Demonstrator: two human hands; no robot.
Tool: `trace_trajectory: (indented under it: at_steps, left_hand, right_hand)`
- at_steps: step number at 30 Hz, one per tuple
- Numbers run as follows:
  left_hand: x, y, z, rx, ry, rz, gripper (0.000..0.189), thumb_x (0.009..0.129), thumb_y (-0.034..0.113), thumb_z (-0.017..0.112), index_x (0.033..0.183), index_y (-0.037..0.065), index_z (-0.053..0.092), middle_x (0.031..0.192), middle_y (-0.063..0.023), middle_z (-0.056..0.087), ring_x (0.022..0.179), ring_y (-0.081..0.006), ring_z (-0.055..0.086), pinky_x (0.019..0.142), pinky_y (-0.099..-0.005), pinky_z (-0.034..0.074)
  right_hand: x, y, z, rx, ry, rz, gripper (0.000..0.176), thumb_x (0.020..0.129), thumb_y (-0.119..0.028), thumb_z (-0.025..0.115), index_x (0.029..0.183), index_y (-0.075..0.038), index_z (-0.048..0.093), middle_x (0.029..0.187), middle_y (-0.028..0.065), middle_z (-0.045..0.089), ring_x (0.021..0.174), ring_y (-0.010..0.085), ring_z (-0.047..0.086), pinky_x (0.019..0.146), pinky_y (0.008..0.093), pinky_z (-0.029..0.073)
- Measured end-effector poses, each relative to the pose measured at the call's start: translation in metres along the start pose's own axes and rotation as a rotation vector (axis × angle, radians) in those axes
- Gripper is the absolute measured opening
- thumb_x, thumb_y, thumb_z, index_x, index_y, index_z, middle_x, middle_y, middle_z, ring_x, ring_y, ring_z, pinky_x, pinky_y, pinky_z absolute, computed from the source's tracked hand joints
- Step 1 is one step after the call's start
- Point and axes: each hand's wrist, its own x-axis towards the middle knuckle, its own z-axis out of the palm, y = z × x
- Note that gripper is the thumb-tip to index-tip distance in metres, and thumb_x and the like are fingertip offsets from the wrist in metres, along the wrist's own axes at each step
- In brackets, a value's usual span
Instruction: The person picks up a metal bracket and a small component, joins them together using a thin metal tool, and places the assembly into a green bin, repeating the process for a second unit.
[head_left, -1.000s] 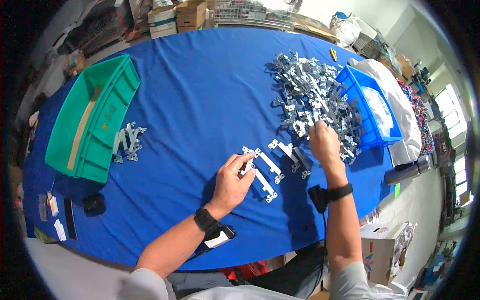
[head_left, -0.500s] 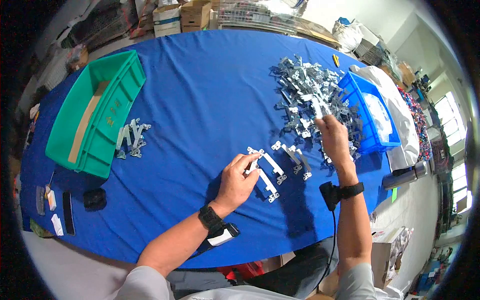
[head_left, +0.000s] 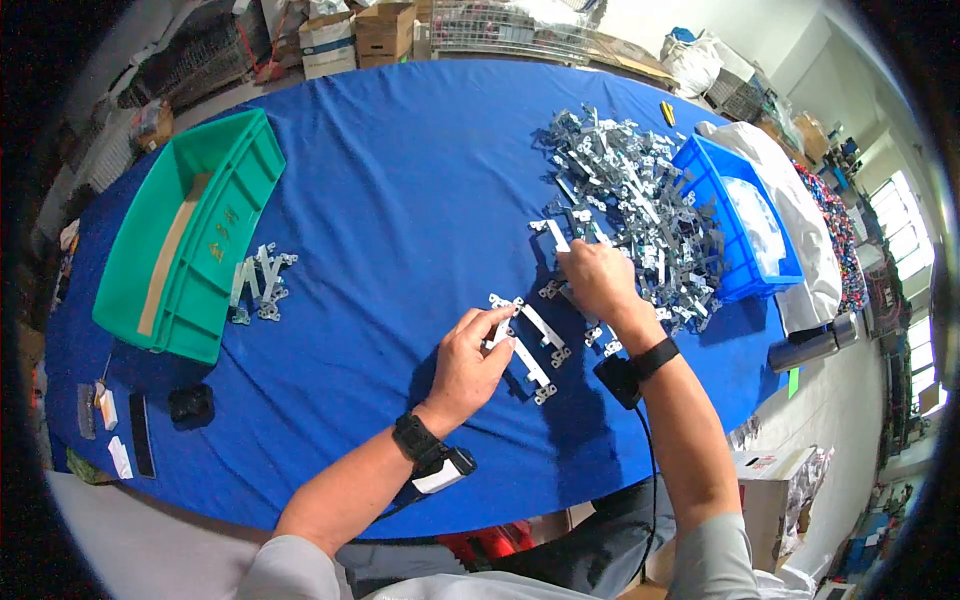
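Note:
My left hand [head_left: 468, 368] is closed, thumb and fingers pinching the upper end of a white metal bracket [head_left: 527, 368] over the blue cloth. A second bracket [head_left: 543, 330] lies just right of it. My right hand [head_left: 600, 280], fingers pinched together, grips another metal bracket [head_left: 557, 236] at the left edge of the big heap of brackets [head_left: 650, 200]. More brackets [head_left: 605, 338] lie partly hidden under my right hand.
At the left stands a green bin [head_left: 225, 250] with a small group of brackets [head_left: 262, 285] beside it. A blue crate [head_left: 735, 275] borders the heap on the right. A yellow cutter [head_left: 668, 113] lies at the back; a metal flask [head_left: 805, 352] is at the right edge.
My right hand has moved left and slightly toward me, from over the heap to its left edge, with a bracket in its fingers. My left hand stays on its bracket.

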Motion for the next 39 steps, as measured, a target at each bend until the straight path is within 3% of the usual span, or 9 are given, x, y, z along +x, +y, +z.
trace_trajectory:
  at_steps: [11,14,20,23,28,31,33,35,39]
  left_hand:
    - [0.0,0.001,-0.001,-0.021,0.007,0.005,0.033,0.086,0.001,0.065,0.119,0.002,0.066,0.097,-0.005,0.062,0.083,-0.0105,0.06,0.068,-0.0239,0.052]
    - [0.0,0.008,-0.001,-0.055,0.026,-0.007,0.031,0.085,0.003,0.064,0.116,0.001,0.065,0.093,-0.0103,0.062,0.074,-0.0171,0.061,0.064,-0.0298,0.05]
    - [0.001,0.005,0.001,-0.04,0.045,0.007,0.03,0.085,0.002,0.064,0.115,0.0,0.065,0.093,-0.0113,0.063,0.074,-0.0199,0.062,0.065,-0.0311,0.05]
    - [0.0,-0.001,0.001,0.027,0.065,0.017,0.034,0.086,-0.001,0.065,0.12,0.001,0.064,0.098,-0.0078,0.062,0.083,-0.0113,0.061,0.065,-0.0248,0.054]
    - [-0.001,0.001,0.001,0.021,0.065,-0.004,0.033,0.086,0.0,0.066,0.119,0.001,0.064,0.099,-0.009,0.062,0.082,-0.0124,0.062,0.064,-0.0257,0.055]
    - [0.0,-0.001,0.001,0.039,0.067,0.022,0.033,0.086,0.001,0.067,0.118,0.001,0.064,0.099,-0.0091,0.063,0.081,-0.0129,0.062,0.064,-0.026,0.055]
    - [-0.001,0.0,0.002,0.051,0.071,0.045,0.033,0.086,0.001,0.067,0.118,0.001,0.064,0.099,-0.0089,0.063,0.081,-0.013,0.062,0.063,-0.0258,0.054]
    - [0.0,0.002,0.001,0.067,0.071,0.05,0.033,0.086,0.001,0.068,0.118,0.001,0.065,0.098,-0.0083,0.063,0.082,-0.0128,0.062,0.062,-0.0254,0.053]
    - [-0.002,0.004,0.0,0.089,0.055,0.055,0.034,0.085,0.001,0.068,0.119,0.002,0.065,0.097,-0.0077,0.063,0.078,-0.012,0.062,0.062,-0.0249,0.052]
  right_hand:
    - [-0.005,0.062,0.008,-0.054,0.322,0.104,0.036,0.092,-0.037,0.06,0.08,-0.004,0.068,0.074,0.0213,0.067,0.073,0.0407,0.067,0.067,0.0513,0.053]
    - [-0.002,0.056,0.006,-0.017,0.2,0.09,0.037,0.093,-0.038,0.059,0.081,-0.004,0.067,0.074,0.0214,0.067,0.072,0.0411,0.066,0.067,0.0525,0.052]
    - [-0.011,0.017,-0.011,-0.044,-0.053,-0.07,0.036,0.097,-0.038,0.054,0.088,-0.005,0.065,0.076,0.0205,0.067,0.076,0.0409,0.067,0.066,0.05,0.054]
    - [-0.016,0.019,-0.012,-0.062,-0.057,-0.129,0.039,0.097,-0.04,0.054,0.088,-0.004,0.066,0.076,0.02,0.067,0.076,0.0403,0.068,0.066,0.0497,0.055]
    - [-0.034,0.015,-0.031,-0.013,-0.025,0.008,0.039,0.096,-0.041,0.056,0.088,-0.005,0.066,0.073,0.0191,0.067,0.075,0.0404,0.068,0.064,0.0491,0.054]
    - [-0.068,0.002,-0.033,0.158,0.196,0.093,0.035,0.093,-0.041,0.063,0.088,-0.006,0.065,0.069,0.0179,0.067,0.069,0.0394,0.068,0.06,0.0494,0.052]
    - [-0.096,-0.019,-0.032,0.211,0.101,0.108,0.036,0.089,-0.043,0.067,0.097,-0.008,0.064,0.067,0.0169,0.067,0.066,0.0386,0.068,0.058,0.0497,0.053]
    - [-0.119,-0.036,-0.021,0.205,0.04,0.016,0.045,0.085,-0.051,0.07,0.089,-0.006,0.062,0.066,0.0189,0.066,0.065,0.0389,0.068,0.057,0.0484,0.054]
    - [-0.133,-0.051,-0.003,0.192,-0.06,-0.062,0.044,0.086,-0.049,0.069,0.082,-0.006,0.06,0.064,0.018,0.065,0.062,0.039,0.067,0.055,0.0478,0.054]
